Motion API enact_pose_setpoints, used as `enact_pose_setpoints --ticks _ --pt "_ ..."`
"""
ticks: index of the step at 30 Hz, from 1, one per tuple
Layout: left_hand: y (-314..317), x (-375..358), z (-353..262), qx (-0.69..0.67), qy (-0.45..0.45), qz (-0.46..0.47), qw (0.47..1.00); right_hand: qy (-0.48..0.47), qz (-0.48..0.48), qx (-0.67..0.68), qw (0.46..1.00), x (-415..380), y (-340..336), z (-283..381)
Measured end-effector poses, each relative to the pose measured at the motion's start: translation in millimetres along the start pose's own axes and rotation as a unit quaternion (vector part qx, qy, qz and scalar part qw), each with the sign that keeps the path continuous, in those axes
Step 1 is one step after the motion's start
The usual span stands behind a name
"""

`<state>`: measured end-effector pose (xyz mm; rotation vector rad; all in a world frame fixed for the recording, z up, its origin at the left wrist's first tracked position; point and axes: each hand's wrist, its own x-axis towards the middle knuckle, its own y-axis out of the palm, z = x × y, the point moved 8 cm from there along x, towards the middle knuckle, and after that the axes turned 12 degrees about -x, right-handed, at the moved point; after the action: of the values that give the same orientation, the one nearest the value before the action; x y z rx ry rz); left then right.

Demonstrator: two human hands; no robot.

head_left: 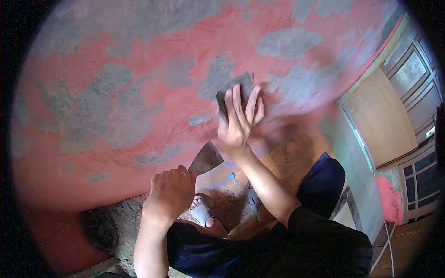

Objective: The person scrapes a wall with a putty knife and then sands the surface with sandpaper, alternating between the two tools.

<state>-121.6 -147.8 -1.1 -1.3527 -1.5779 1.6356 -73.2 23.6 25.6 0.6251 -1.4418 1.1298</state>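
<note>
My left hand (170,193) is closed round the handle of a putty knife (207,160). Its wide, stained metal blade points up and to the right, close to the lower part of the wall. My right hand (238,118) presses a dark grey piece of sandpaper (242,81) against the wall (185,111), the fingers lying over it and the sheet's left edge bent away. The wall is red-pink with rough grey patches. Parts of the sandpaper are hidden under my fingers.
My sandalled foot (200,212) stands on the stained floor (296,148) below. Rubble (125,227) lies along the wall's foot at the lower left. A wooden board (378,116) leans at the right by a panelled door (417,69). My knee (322,183) is bent beside my right arm.
</note>
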Motion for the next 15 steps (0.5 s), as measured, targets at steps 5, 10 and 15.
enact_pose_setpoints --ticks 5,10,15 --pt "0 5 -4 -0.002 0.014 -0.011 1.000 0.004 -0.022 0.008 1.000 50 -11 -2" --pt "12 12 -1 -0.016 0.010 0.008 1.000 -0.003 0.014 0.014 1.000 2 2 -5" --pt "1 16 -5 -0.047 -0.016 0.003 0.999 0.002 0.002 0.036 0.999 47 -13 -1"
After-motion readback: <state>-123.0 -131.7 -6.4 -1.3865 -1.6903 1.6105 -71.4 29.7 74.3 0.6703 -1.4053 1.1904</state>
